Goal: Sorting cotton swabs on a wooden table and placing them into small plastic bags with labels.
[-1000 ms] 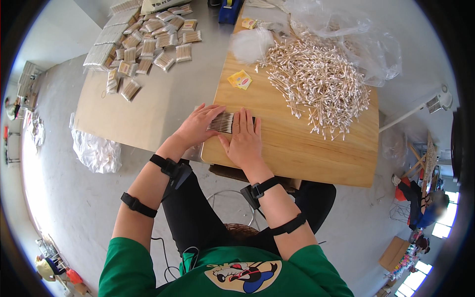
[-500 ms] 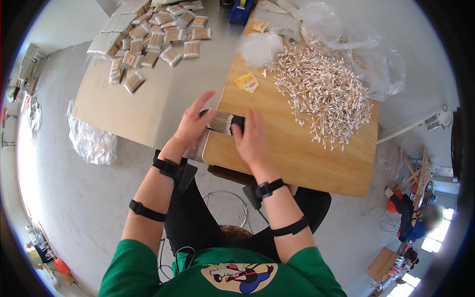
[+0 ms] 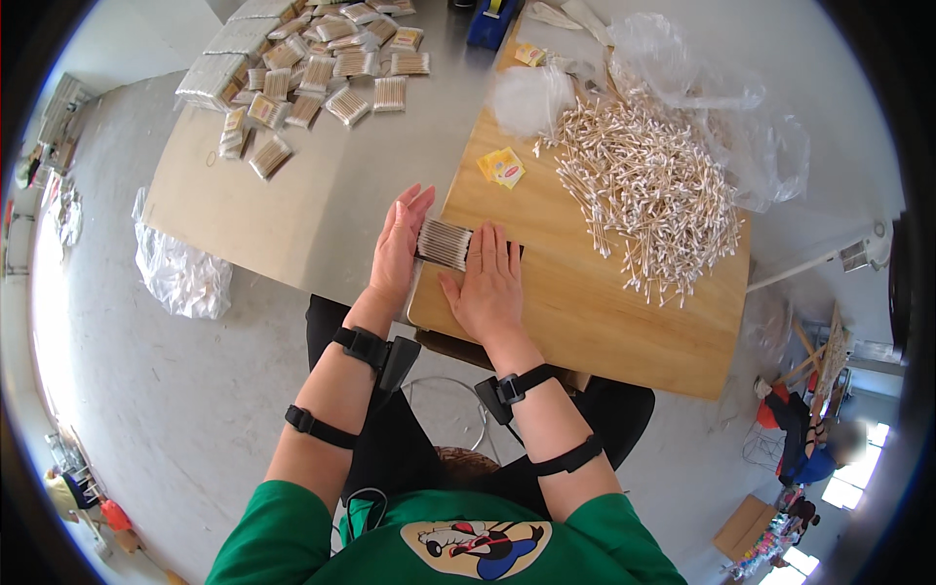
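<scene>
Down came my right grip [image 3: 487,286], flat at the right end of the swab row [image 3: 444,243]. My left grip [image 3: 395,249], fingers straight, stands by its left end. Neither pinches; the row lies between, its black strip [image 3: 518,252] running sideways.

Two bare forearms [image 3: 556,419] reach toward the light-brown, rectangular wooden desk [image 3: 604,336]. At its left edge, the left hand [image 3: 396,255] tilts on its side, palm inward, fingers [image 3: 417,207] extended; over its left end, the right hand [image 3: 488,292] lies palm down, fingers straight, thumb apart.

Head view faces down, edges unclear.
</scene>
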`<state>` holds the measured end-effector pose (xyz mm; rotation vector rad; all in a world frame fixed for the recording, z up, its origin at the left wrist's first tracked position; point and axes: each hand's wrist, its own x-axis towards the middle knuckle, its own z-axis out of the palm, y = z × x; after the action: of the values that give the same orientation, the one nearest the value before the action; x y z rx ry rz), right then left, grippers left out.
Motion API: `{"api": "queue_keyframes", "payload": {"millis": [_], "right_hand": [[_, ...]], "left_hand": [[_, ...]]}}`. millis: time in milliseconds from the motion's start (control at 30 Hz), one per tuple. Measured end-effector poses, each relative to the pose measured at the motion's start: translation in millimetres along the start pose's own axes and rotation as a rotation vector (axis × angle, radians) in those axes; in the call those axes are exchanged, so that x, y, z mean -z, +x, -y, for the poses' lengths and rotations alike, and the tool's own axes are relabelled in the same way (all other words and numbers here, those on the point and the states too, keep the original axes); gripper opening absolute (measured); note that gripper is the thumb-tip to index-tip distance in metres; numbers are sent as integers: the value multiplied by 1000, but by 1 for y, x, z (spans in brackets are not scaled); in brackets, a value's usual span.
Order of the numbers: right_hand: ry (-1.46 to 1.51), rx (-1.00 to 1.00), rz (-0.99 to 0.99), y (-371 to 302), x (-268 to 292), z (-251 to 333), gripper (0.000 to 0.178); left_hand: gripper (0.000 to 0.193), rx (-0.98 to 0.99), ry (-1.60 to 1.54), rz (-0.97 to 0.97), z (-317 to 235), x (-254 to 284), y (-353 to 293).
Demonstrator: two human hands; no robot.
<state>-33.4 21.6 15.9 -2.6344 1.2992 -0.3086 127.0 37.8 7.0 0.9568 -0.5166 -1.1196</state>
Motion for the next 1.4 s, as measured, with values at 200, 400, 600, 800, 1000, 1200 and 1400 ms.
{"api": "queue_keyframes", "payload": {"millis": [200,400,600,800,1000,1200,1400], "right_hand": [[-22,36,9,-1,3,3,76],[-34,29,26,-3,1,4,73],[-32,38,-8,-2,0,2,71],[-25,24,15,-2,1,4,72],[-55,25,-3,-4,-1,4,72],[-29,28,1,-2,-1,4,74],[-25,25,-10,-1,1,4,73]], "left_hand": [[54,21,-52,-19,-2,4,4],[53,12,47,-35,0,0,3],[57,42,-96,-44,2,5,7],[58,79,-177,-85,1,2,4],[56,30,-59,-59,-2,6,3],[55,-1,-16,-60,8,3,-2],[58,60,-238,-97,7,5,2]]}}
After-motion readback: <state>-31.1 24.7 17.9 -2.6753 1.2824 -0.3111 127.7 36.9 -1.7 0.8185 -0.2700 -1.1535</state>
